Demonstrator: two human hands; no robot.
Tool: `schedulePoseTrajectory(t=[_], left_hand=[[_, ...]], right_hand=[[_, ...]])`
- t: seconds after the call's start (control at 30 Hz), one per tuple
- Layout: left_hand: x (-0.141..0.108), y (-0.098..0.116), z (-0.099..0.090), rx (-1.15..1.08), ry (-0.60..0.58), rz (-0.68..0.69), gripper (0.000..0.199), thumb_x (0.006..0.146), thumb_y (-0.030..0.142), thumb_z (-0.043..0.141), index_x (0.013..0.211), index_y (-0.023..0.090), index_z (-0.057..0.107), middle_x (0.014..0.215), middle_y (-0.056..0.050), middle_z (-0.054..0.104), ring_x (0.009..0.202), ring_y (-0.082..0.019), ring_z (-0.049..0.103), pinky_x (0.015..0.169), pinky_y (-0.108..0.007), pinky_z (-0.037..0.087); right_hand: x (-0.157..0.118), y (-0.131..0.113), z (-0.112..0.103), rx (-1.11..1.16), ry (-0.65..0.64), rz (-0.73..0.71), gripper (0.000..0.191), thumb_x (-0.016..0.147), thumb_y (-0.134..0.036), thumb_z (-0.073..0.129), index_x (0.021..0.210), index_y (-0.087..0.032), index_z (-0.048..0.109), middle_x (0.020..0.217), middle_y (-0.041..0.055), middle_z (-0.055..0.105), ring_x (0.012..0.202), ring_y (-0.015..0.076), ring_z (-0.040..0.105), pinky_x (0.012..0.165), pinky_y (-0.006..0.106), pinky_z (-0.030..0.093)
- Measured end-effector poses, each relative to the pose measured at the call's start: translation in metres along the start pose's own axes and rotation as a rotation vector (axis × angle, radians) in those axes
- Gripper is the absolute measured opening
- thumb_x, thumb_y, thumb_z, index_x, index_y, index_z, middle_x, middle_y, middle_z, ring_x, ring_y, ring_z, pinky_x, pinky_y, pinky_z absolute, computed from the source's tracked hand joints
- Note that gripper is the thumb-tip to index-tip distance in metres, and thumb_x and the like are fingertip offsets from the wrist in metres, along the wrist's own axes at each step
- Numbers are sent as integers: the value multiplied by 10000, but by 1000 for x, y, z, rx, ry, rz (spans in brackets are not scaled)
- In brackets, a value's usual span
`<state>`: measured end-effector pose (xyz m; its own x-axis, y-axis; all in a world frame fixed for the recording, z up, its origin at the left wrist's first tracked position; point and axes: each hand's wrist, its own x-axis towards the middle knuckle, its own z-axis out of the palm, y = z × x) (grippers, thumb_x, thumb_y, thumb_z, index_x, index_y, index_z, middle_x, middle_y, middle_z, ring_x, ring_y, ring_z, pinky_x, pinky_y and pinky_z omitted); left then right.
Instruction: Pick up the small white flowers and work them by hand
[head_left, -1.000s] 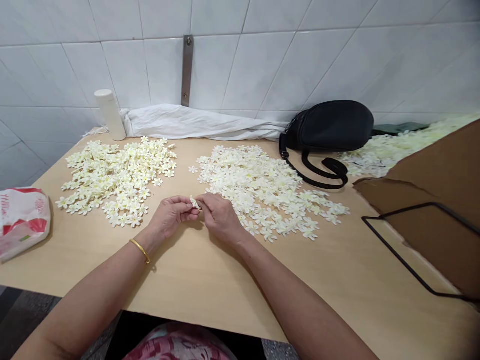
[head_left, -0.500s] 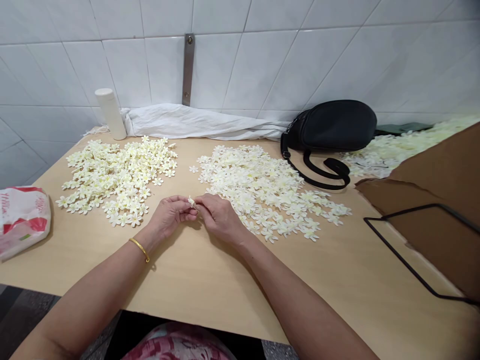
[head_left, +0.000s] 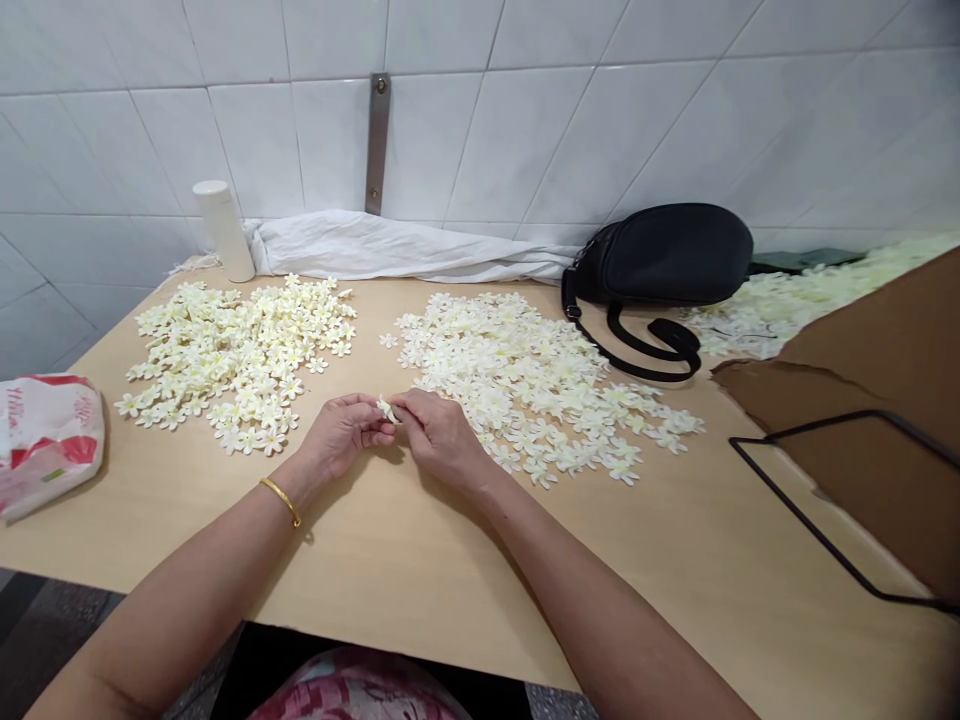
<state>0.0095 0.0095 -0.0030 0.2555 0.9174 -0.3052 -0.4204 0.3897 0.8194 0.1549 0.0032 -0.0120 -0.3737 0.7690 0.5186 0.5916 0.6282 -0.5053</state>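
1. Left hand and right hand meeting fingertip to fingertip over the table, just in front of the body, wrists resting low on the wood, likely for steadiness with so small a piece.
2. Between them, one small white flower, pinched from both sides: left fingers curled narrow on its near edge, right thumb and forefinger closed on the far edge. Held up off the table, just beside the near tip of the right-hand heap.
3. Gold bangle on the left wrist, clear of the work.
4. Left pile of flowers, many with yellow centres showing, spread flat and well apart from the hands; right pile of flowers, paler and whiter, reaching down to touch the right hand's knuckles. Two heaps kept separate by a bare strip of table, apparently so the two lots do not mix.
5. Behind: white bottle upright by the tiled wall, crumpled white cloth along the back edge, black bag with its strap looped onto the table near the right pile.
6. At the edges: red-and-white plastic bag on the far left corner; brown cardboard on the right with a black wire frame lying on it; more loose flowers behind the cardboard.
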Motion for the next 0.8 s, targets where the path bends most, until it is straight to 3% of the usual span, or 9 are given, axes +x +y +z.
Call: schedulePoseTrajectory(t=[0.13,0.33,0.5,0.8], left_hand=[[-1,3,1,7,25,4,45,606,39,610,628,70,588,562,-50,613,457,-87,569,487,-192,480],[-1,2,2,28,29,7,59,601,35,626,610,75,583,532,-46,605,458,-96,573,507,-208,488],[0,1,1,45,22,15,61,593,39,627,606,76,580,538,-46,604,466,-98,576,501,-208,486],[-1,0,3,82,33,28,50,598,36,581,603,80,559,534,-51,603,457,-101,565,489,-218,477]], right_hand=[[-1,-1,0,12,-27,-51,207,843,-158,392,917,-159,586,760,53,608,710,153,537,677,263,414],[-2,-2,3,-84,-10,-14,225,850,-154,378,878,-145,601,736,65,610,688,164,536,677,281,412],[-1,-3,2,4,46,17,235,843,-156,379,797,-162,609,713,47,628,662,147,552,647,259,414],[2,-4,0,413,121,363,185,764,-200,454,671,-160,609,630,6,603,613,131,562,590,242,426]])
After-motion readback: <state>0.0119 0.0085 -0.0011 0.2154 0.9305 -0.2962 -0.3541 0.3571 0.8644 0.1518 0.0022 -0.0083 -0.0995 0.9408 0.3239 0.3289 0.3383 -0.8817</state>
